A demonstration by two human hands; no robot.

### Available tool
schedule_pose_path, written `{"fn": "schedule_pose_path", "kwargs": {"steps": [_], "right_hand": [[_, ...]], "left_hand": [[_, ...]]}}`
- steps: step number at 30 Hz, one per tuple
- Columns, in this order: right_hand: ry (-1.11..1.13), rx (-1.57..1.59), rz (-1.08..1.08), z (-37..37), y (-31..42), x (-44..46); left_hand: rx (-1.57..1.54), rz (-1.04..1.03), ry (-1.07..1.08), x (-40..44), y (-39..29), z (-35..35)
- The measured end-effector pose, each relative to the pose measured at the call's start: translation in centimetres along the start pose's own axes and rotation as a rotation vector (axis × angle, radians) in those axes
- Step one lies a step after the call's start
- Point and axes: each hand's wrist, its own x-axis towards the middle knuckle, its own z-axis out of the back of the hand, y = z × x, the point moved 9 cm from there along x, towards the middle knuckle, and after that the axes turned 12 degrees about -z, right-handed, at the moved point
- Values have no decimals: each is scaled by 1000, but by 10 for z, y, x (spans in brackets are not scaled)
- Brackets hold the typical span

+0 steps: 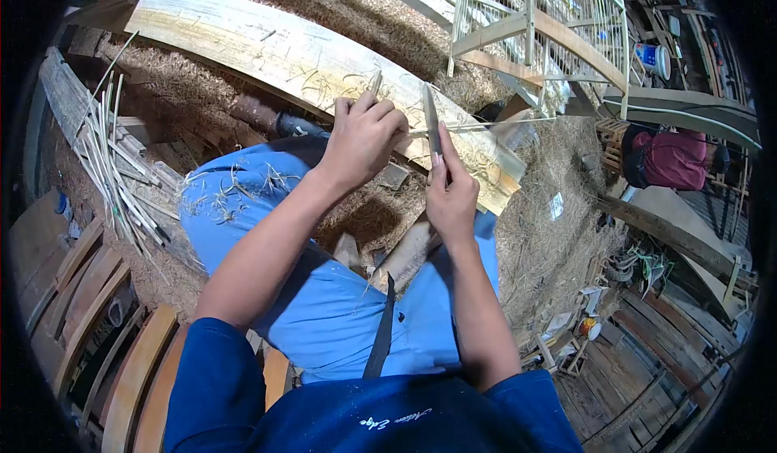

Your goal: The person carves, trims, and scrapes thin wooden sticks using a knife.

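My left hand (364,141) is closed around a thin bamboo strip (502,124), which runs out to the right over the end of the plank. A short pale piece (376,82) pokes up above its fingers; I cannot tell whether it belongs to the strip. In my right hand (452,198) is a knife (430,109), its dark blade pointing away from me and crossing the strip. My thumb and index finger lie along the blade's lower part. Beneath both hands stretches a wide wooden plank (218,20), strewn with curled shavings.
Loose bamboo strips (121,166) lie in a bundle at left. A slatted bamboo cage (542,28) stands at upper right. Curved boards (146,372) are stacked at lower left. Shavings cover the ground and my blue trouser leg (235,190). A maroon cloth item (676,159) is at right.
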Motion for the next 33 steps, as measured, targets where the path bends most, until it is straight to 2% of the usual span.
{"fn": "schedule_pose_path", "kwargs": {"steps": [1,2,6,8,10,12,14,16,18,22,24,26,28,33], "right_hand": [[70,24,-108,-3,-8,2],[70,21,-106,-4,-12,3],[-139,311,104,14,-6,5],[-142,239,-20,26,-18,9],[-208,235,-50,44,-12,11],[-410,3,406,67,31,1],[-410,-58,393,74,45,8],[-292,-87,446,67,53,19],[-332,-120,481,67,58,19],[-356,27,498,66,62,12],[-391,9,585,65,74,4],[-361,-31,543,61,77,8],[-261,-30,634,50,78,15],[-109,103,477,39,71,22]], "left_hand": [[14,-5,-9,1,-1,0],[28,-7,-19,1,-3,1],[9,-36,-51,3,0,6],[-129,-1,-24,5,6,7],[-161,-27,-45,7,10,9],[-193,-51,-60,10,8,14],[-203,-102,-104,17,-5,32],[-230,-104,-139,19,-8,37],[-249,-101,-178,21,-8,44],[-206,-73,-177,20,-3,55],[-195,-69,-155,20,-4,55],[-202,-134,-194,21,-10,58],[-211,-144,-207,22,-12,60],[-197,-158,-221,19,-14,64]]}}
